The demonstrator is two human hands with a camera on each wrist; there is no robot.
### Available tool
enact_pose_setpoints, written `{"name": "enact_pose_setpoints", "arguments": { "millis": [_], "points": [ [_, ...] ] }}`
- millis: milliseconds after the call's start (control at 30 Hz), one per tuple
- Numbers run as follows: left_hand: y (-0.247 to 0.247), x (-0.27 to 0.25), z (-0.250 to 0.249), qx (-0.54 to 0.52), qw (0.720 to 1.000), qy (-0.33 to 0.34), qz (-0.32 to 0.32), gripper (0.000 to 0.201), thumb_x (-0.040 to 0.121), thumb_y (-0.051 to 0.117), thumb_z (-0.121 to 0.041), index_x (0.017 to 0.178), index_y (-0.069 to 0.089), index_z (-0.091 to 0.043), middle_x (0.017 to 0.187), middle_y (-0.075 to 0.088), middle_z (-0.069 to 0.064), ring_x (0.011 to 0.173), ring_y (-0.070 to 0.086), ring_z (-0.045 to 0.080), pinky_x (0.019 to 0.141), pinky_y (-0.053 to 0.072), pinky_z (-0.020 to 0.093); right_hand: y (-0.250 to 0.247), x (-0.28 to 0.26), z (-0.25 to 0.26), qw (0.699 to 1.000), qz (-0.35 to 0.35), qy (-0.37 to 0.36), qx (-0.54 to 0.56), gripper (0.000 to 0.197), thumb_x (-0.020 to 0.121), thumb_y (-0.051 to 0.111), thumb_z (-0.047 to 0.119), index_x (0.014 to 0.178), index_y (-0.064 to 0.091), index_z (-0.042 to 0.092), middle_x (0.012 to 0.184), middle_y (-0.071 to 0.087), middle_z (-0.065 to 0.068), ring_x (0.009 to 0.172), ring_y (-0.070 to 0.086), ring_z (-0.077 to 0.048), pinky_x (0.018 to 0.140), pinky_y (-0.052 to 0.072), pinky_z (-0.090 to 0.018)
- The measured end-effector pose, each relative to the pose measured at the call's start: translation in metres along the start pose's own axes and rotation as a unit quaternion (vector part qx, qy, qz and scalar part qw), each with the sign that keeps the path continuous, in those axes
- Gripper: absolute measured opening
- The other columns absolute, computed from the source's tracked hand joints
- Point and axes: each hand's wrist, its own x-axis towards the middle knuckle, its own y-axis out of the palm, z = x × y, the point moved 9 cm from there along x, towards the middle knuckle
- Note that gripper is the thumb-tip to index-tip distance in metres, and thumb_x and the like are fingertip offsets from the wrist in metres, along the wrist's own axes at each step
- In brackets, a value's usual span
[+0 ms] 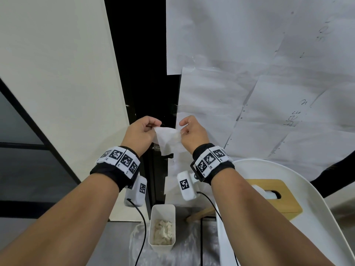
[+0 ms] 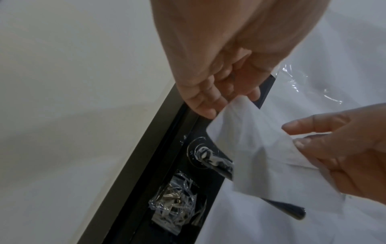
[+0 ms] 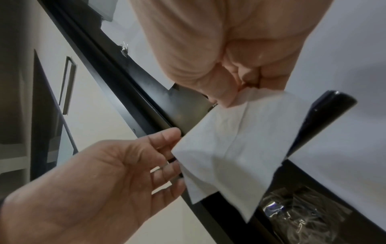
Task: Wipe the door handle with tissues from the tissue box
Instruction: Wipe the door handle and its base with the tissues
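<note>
Head view shows your left hand (image 1: 141,131) and your right hand (image 1: 193,131) raised side by side in front of the black door frame (image 1: 142,54), with one white tissue (image 1: 168,140) stretched between them. Your left hand pinches the left edge of the tissue with curled fingers, and your right hand pinches the right edge between thumb and fingers; the lower part of the sheet hangs free. In the left wrist view the black door handle (image 2: 217,162) is just behind and below the tissue, and its lever runs under the sheet. I cannot tell if the tissue touches the handle. Clear tape (image 2: 177,199) is crumpled over the lock area under the handle. The wooden tissue box (image 1: 278,198) stands on the white round worktop (image 1: 307,189) at your lower right, with a tissue coming out of its slot. On the floor below your hands is a white bin (image 1: 162,227) with used tissues inside.
</note>
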Motion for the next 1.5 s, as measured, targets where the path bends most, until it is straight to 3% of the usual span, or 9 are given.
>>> {"name": "enact_pose_setpoints", "arguments": {
  "millis": [100,200,367,500,733,1067,1233,1367,1500],
  "points": [
    [0.004,-0.003,-0.006,0.035,0.999,0.012,0.011,0.031,0.087,0.051,-0.001,0.106,0.068,-0.019,0.107,0.063,0.0,0.091,0.06,0.011,0.068,0.049,0.01,0.002,-0.001,0.0,1.0,0.012,-0.008,0.014,0.022,0.09,0.04,0.005,0.102,0.051,0.019,0.081,0.058,-0.001,0.07,0.053,-0.015,0.059,0.04,-0.022],
    [0.02,-0.005,-0.01,0.184,0.979,0.068,0.057,0.034,0.084,0.068,-0.025,0.118,0.063,-0.028,0.114,0.051,-0.006,0.102,0.05,0.011,0.089,0.042,0.023,0.007,-0.004,0.01,0.999,0.027,-0.033,0.026,0.019,0.091,0.043,0.006,0.102,0.052,0.018,0.075,0.054,0.003,0.066,0.051,-0.01,0.062,0.041,-0.022],
    [0.025,-0.008,0.007,0.244,0.966,0.064,0.06,0.01,0.084,0.07,-0.027,0.092,0.069,-0.021,0.106,0.051,-0.005,0.105,0.049,0.019,0.094,0.043,0.038,-0.002,-0.005,0.008,1.0,0.026,-0.018,0.003,0.023,0.09,0.047,0.006,0.108,0.052,0.02,0.072,0.058,0.007,0.07,0.054,-0.005,0.06,0.04,-0.017],
    [0.027,-0.013,0.021,0.337,0.936,0.042,0.089,0.006,0.078,0.074,-0.033,0.083,0.071,-0.034,0.106,0.048,-0.012,0.106,0.039,0.016,0.096,0.038,0.038,-0.011,0.001,-0.011,0.994,0.011,0.013,-0.108,0.033,0.084,0.047,0.004,0.111,0.054,0.021,0.1,0.063,-0.001,0.091,0.059,-0.019,0.077,0.048,-0.029],
    [0.028,-0.005,0.011,0.266,0.962,0.049,0.028,0.006,0.078,0.076,-0.016,0.084,0.076,-0.018,0.098,0.05,-0.001,0.087,0.053,0.015,0.077,0.041,0.021,0.005,-0.001,-0.023,0.972,0.029,-0.007,-0.231,0.027,0.089,0.052,0.007,0.113,0.061,0.013,0.118,0.048,-0.009,0.105,0.054,-0.027,0.087,0.047,-0.033],
    [0.037,-0.004,0.01,0.25,0.964,0.082,-0.047,0.009,0.079,0.066,-0.004,0.082,0.069,-0.013,0.084,0.058,0.004,0.071,0.06,0.021,0.068,0.055,0.039,0.013,-0.008,-0.019,0.937,0.045,-0.083,-0.337,0.029,0.084,0.045,-0.002,0.107,0.061,0.007,0.109,0.053,-0.009,0.101,0.048,-0.026,0.072,0.039,-0.03],
    [0.046,-0.004,0.008,0.257,0.96,0.106,-0.046,0.009,0.086,0.062,-0.011,0.09,0.07,-0.013,0.09,0.062,0.002,0.078,0.06,0.019,0.072,0.055,0.036,0.017,-0.005,-0.019,0.925,0.046,-0.107,-0.361,0.016,0.087,0.049,0.001,0.099,0.057,0.007,0.103,0.052,-0.009,0.096,0.049,-0.027,0.066,0.034,-0.03],
    [0.058,-0.003,0.015,0.286,0.953,0.104,0.001,0.021,0.089,0.062,-0.019,0.109,0.069,-0.017,0.107,0.062,0.001,0.097,0.059,0.019,0.084,0.047,0.026,0.02,-0.003,-0.017,0.922,0.06,-0.113,-0.365,0.016,0.085,0.05,0.001,0.098,0.057,0.005,0.102,0.051,-0.011,0.096,0.048,-0.027,0.065,0.033,-0.03],
    [0.07,-0.003,0.017,0.324,0.938,0.12,0.01,0.02,0.085,0.069,-0.021,0.104,0.072,-0.015,0.104,0.058,0.002,0.098,0.052,0.021,0.083,0.049,0.035,0.021,-0.001,-0.018,0.924,0.078,-0.108,-0.359,0.02,0.082,0.053,0.001,0.101,0.057,0.005,0.106,0.051,-0.012,0.099,0.047,-0.028,0.067,0.034,-0.031]
  ]
}}
